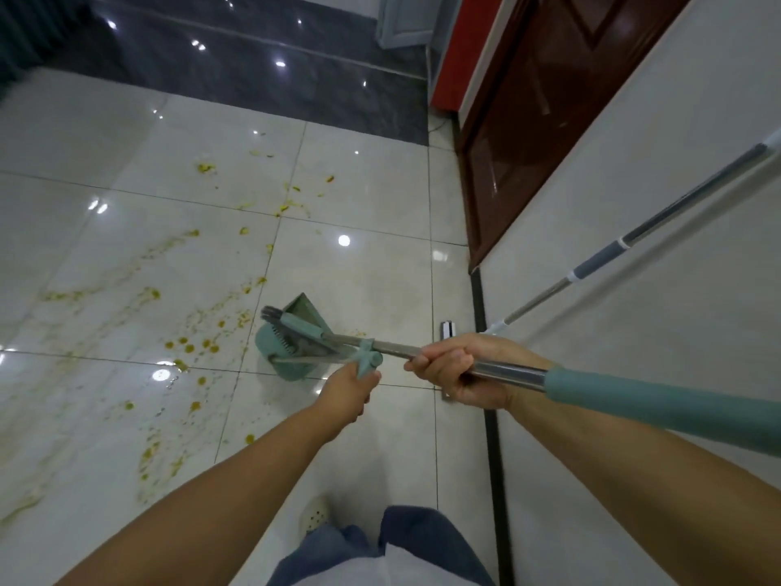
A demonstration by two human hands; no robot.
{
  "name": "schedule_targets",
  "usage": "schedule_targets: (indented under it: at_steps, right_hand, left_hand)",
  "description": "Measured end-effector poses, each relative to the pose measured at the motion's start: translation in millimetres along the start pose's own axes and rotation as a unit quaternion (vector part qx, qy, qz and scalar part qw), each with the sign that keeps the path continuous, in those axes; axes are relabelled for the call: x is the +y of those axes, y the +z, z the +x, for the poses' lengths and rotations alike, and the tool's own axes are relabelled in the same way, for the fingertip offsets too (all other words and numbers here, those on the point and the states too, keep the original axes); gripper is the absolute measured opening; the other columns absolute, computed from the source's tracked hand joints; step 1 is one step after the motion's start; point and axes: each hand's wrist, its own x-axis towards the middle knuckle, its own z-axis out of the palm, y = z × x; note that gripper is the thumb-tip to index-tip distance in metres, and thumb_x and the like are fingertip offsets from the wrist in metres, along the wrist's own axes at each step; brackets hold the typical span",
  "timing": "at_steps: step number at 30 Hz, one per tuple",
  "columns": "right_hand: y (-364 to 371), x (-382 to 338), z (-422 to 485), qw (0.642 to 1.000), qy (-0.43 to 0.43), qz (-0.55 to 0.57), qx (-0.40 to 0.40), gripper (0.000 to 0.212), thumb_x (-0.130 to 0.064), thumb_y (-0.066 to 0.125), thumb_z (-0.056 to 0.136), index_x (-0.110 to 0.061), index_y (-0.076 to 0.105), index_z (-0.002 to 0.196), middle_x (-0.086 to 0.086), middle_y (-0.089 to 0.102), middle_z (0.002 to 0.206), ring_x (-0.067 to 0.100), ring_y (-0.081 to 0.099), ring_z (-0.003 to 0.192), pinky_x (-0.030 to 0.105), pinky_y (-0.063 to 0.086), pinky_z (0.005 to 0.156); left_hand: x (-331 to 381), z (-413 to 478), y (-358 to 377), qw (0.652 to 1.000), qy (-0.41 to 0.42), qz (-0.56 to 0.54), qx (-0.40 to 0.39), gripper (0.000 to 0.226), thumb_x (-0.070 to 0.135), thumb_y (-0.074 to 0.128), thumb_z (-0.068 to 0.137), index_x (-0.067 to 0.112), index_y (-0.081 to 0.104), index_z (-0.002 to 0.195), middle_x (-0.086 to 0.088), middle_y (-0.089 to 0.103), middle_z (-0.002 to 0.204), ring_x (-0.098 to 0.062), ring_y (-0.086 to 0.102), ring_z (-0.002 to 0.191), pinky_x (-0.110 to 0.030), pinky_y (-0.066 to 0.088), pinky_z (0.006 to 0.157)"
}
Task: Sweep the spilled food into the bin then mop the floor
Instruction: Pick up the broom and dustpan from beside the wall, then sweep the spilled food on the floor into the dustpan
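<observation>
Nearest: your trouser legs and one pale shoe [315, 514] on the white tiled floor [380, 264].

Hands: your right hand [454, 367] is wrapped tight round the bare steel of the broom handle [503, 373], just ahead of its teal foam sleeve [659, 410]. Your left hand [348, 389] is closed on the teal clip [368, 360] where the dustpan's stem meets the broom shaft.

Tools: broom and dustpan [296, 344], teal, nested together, pan mouth resting on the floor beyond your hands. Judged light and rigid; the polished steel likely slips in a damp palm, so the foam sleeve is the surer hold for sweeping, with the clip the place to separate the two.

Against the wall on the right: mop pole [625, 243], steel with grey collar, leaning, untouched.

Farther: spilled food [190, 344], yellow-orange blobs and wet smears, scattered across several tiles left of and beyond the pan. It looks soft and sticky; expect streaking rather than clean rolling.

Farthest: dark tile band [253, 65], dark red door [549, 99]. No bin is in view
</observation>
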Motion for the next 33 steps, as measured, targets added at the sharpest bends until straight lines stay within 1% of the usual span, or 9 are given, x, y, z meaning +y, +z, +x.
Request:
schedule_targets:
  at_steps: [3, 8, 14, 16, 19, 24, 29, 31, 33]
  right_hand:
    - [3, -32, 15, 0.998, 0.015, -0.035, -0.048, 0.029, 0.008, 0.072, 0.072, -0.001, 0.051, 0.089, 0.003, 0.048, 0.052, 0.009, 0.049, 0.032, 0.019, 0.048, 0.033]
    - [1, -91, 36, 0.986, 0.051, -0.114, -0.113, 0.036, 0.006, 0.078, 0.07, -0.002, 0.051, 0.092, 0.003, 0.049, 0.053, 0.01, 0.051, 0.034, 0.021, 0.049, 0.034]
    - [-9, -178, 48, 0.963, 0.063, -0.224, -0.135, 0.042, 0.003, 0.084, 0.061, -0.002, 0.052, 0.089, 0.001, 0.048, 0.052, 0.008, 0.048, 0.034, 0.018, 0.045, 0.033]
    - [-12, -204, 48, 0.955, 0.057, -0.27, -0.104, 0.031, 0.002, 0.076, 0.071, -0.003, 0.051, 0.09, 0.001, 0.045, 0.058, 0.006, 0.046, 0.034, 0.016, 0.043, 0.032]
    - [-14, -239, 46, 0.95, 0.044, -0.304, -0.059, 0.006, 0.003, 0.05, 0.092, -0.003, 0.048, 0.093, 0.003, 0.036, 0.071, 0.005, 0.042, 0.034, 0.015, 0.039, 0.03]
    - [-11, -295, 57, 0.922, 0.05, -0.38, -0.057, 0.016, 0.006, 0.046, 0.094, 0.0, 0.046, 0.109, 0.005, 0.043, 0.068, 0.004, 0.042, 0.035, 0.013, 0.039, 0.031]
    - [1, -338, 96, 0.897, -0.024, -0.44, -0.038, 0.025, 0.011, 0.048, 0.092, -0.001, 0.045, 0.114, 0.007, 0.045, 0.068, 0.004, 0.038, 0.033, 0.014, 0.033, 0.03]
    - [11, -358, 116, 0.911, -0.059, -0.408, -0.009, 0.027, 0.011, 0.049, 0.092, -0.003, 0.046, 0.115, 0.008, 0.046, 0.069, 0.004, 0.038, 0.033, 0.014, 0.032, 0.03]
    - [22, -383, 135, 0.941, -0.072, -0.332, 0.014, 0.014, 0.006, 0.048, 0.095, -0.004, 0.05, 0.103, 0.01, 0.053, 0.071, 0.004, 0.038, 0.033, 0.013, 0.035, 0.031]
  left_hand:
    - [23, 20, -17, 0.999, 0.01, 0.014, 0.04, 0.01, 0.026, 0.048, 0.095, 0.017, 0.051, 0.093, -0.003, 0.045, 0.064, -0.013, 0.039, 0.052, -0.022, 0.035, 0.046]
    - [60, 53, -31, 0.991, 0.027, 0.074, 0.105, 0.022, 0.029, 0.047, 0.096, 0.017, 0.052, 0.114, 0.001, 0.05, 0.07, -0.011, 0.045, 0.059, -0.024, 0.039, 0.054]
    - [117, 105, -20, 0.966, 0.006, 0.169, 0.194, 0.019, 0.03, 0.044, 0.096, 0.013, 0.051, 0.101, -0.002, 0.053, 0.072, -0.014, 0.051, 0.062, -0.027, 0.044, 0.058]
    - [133, 122, -13, 0.957, -0.003, 0.196, 0.215, 0.028, 0.032, 0.046, 0.095, 0.009, 0.056, 0.108, -0.005, 0.058, 0.079, -0.017, 0.055, 0.068, -0.028, 0.045, 0.062]
    - [154, 141, -3, 0.946, -0.02, 0.219, 0.239, 0.032, 0.034, 0.046, 0.095, 0.01, 0.056, 0.114, -0.009, 0.064, 0.094, -0.021, 0.06, 0.082, -0.031, 0.048, 0.071]
    - [178, 168, 1, 0.931, -0.054, 0.229, 0.279, 0.032, 0.037, 0.044, 0.096, 0.01, 0.056, 0.108, -0.005, 0.061, 0.09, -0.017, 0.055, 0.079, -0.027, 0.04, 0.065]
    - [198, 196, -39, 0.931, -0.066, 0.117, 0.341, 0.029, 0.036, 0.047, 0.095, 0.009, 0.056, 0.092, -0.006, 0.058, 0.08, -0.024, 0.056, 0.076, -0.028, 0.037, 0.063]
    - [208, 207, -66, 0.925, -0.073, 0.052, 0.37, 0.029, 0.037, 0.047, 0.095, 0.01, 0.055, 0.087, -0.009, 0.057, 0.077, -0.025, 0.054, 0.071, -0.029, 0.041, 0.062]
    - [215, 217, -89, 0.918, -0.08, 0.007, 0.388, 0.03, 0.034, 0.046, 0.096, 0.011, 0.053, 0.079, -0.008, 0.054, 0.069, -0.022, 0.05, 0.062, -0.027, 0.039, 0.054]
